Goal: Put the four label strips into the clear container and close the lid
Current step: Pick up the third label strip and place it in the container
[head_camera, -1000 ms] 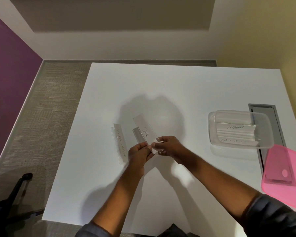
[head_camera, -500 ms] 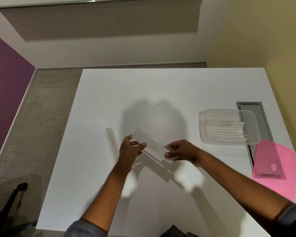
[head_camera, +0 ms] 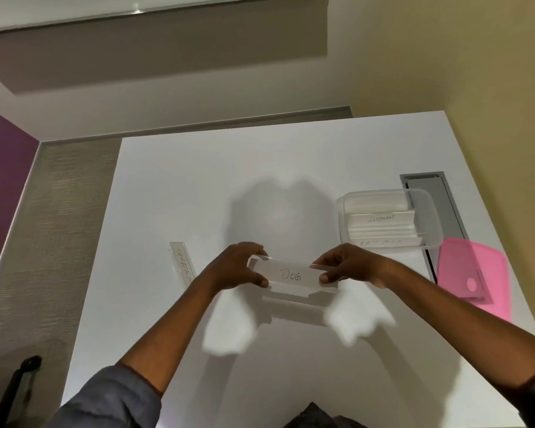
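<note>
dog label strip (head_camera: 292, 275) up off the table (head_camera: 291, 156), your left hand (head_camera: 233, 270) and right hand (head_camera: 348, 267) each pinching an end.

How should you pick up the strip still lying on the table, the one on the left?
The strip on the table is long, thin and lies flat, running away from the person. It's probably best pinched across its narrow width near the middle, coming down from above, with a finger on each long edge. Its near end hides behind the left hand, so the far half is easier to reach.
</note>
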Tool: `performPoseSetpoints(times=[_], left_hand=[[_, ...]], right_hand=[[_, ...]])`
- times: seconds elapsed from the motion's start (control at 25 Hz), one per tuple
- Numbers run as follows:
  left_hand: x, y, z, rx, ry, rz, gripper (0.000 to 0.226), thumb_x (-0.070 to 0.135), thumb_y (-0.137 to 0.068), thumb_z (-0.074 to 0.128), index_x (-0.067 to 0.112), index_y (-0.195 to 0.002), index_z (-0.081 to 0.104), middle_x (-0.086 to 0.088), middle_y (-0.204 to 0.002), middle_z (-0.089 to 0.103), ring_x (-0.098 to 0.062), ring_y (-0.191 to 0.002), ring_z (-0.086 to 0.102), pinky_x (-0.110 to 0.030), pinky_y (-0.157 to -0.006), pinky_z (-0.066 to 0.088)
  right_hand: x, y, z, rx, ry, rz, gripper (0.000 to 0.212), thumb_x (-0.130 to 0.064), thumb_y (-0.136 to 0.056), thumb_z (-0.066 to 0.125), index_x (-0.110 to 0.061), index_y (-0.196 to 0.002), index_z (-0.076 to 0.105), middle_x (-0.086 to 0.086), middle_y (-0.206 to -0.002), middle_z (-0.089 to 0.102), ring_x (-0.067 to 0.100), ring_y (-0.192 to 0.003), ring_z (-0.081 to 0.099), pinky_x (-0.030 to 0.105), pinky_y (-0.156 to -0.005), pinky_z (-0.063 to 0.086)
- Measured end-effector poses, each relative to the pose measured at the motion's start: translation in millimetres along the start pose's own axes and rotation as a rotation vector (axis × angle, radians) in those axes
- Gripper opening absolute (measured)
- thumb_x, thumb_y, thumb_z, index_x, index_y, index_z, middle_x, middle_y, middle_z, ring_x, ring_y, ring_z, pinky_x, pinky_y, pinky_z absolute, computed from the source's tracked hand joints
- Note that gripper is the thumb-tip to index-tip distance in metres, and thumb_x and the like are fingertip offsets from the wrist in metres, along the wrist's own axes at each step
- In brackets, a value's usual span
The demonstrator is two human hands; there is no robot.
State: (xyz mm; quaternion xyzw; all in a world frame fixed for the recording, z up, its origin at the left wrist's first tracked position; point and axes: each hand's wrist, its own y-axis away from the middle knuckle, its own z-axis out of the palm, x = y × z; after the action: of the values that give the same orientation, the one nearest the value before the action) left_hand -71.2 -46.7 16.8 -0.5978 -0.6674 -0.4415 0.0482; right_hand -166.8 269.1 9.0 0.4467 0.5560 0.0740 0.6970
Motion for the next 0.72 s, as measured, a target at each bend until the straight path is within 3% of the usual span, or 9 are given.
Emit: performPoseSetpoints(times=[0.08, 0.16, 0.28, 0.44, 0.56, 0.72], left_hand=[[15.4, -5.6, -1.1, -0.098, -0.085, 0.039, 0.064, 0.037, -0.070, 0.097, 0.025, -0.129, 0.073, 0.012, -0.123, 0.070, -0.011, -0.109, 0.064, -0.029, -0.087, 0.055], [29.2, -9.6, 0.0, -0.161, -0.144, 0.059, 0.058, 0.042, -0.069, 0.093, 0.027, -0.123, 0.075, 0.010, -0.112, 0.075, -0.014, -0.097, 0.070, -0.041, -0.081, 0.062], [44.6, -15.1, 3.2, -0.181, -0.235, 0.090, 0.052, 0.053, -0.066, 0.087, 0.026, -0.110, 0.076, 0.006, -0.096, 0.076, -0.018, -0.086, 0.071, -0.052, -0.075, 0.062], [62.2, -21.6, 7.3, -0.172, -0.266, 0.090, 0.049, 0.058, -0.069, 0.085, 0.026, -0.106, 0.077, 0.007, -0.088, 0.074, -0.014, -0.077, 0.070, -0.048, -0.070, 0.061], [78.0, -28.1, 9.6, -0.137, -0.260, 0.092, 0.049, 0.058, -0.069, 0.086, 0.029, -0.108, 0.077, 0.009, -0.088, 0.074, -0.013, -0.078, 0.070, -0.044, -0.071, 0.061], [106.5, -40.8, 11.4, -0.095, -0.288, 0.144, 0.052, 0.053, -0.072, 0.089, 0.029, -0.117, 0.078, 0.011, -0.095, 0.076, -0.014, -0.082, 0.070, -0.037, -0.070, 0.059]], right_hand=[[-1.9, 5.4, -9.8, -0.011, 0.025, -0.020, 0.038, -0.001, -0.086, 0.083, -0.009, -0.123, 0.079, 0.010, -0.117, 0.081, 0.027, -0.115, 0.075, 0.027, -0.094, 0.059], [-2.5, 9.2, -19.2, -0.022, 0.066, -0.042, 0.038, -0.002, -0.086, 0.082, -0.011, -0.123, 0.079, 0.008, -0.118, 0.081, 0.028, -0.118, 0.074, 0.031, -0.101, 0.058], [-2.9, 15.4, -33.8, 0.018, 0.127, -0.055, 0.036, -0.005, -0.087, 0.083, -0.013, -0.122, 0.079, 0.005, -0.116, 0.082, 0.028, -0.116, 0.075, 0.039, -0.106, 0.057], [-11.4, 31.6, -49.8, 0.155, 0.440, -0.111, 0.043, -0.020, -0.081, 0.090, -0.019, -0.122, 0.079, -0.006, -0.113, 0.080, 0.014, -0.102, 0.074, 0.037, -0.099, 0.058], [-14.6, 44.4, -59.7, 0.187, 0.688, -0.147, 0.061, -0.033, -0.073, 0.093, -0.025, -0.130, 0.073, -0.009, -0.120, 0.075, 0.014, -0.103, 0.068, 0.034, -0.095, 0.054], [-8.2, 58.0, -77.1, 0.250, 0.846, -0.181, 0.065, -0.038, -0.072, 0.090, -0.027, -0.133, 0.068, -0.006, -0.116, 0.075, 0.015, -0.099, 0.066, 0.039, -0.088, 0.055]])
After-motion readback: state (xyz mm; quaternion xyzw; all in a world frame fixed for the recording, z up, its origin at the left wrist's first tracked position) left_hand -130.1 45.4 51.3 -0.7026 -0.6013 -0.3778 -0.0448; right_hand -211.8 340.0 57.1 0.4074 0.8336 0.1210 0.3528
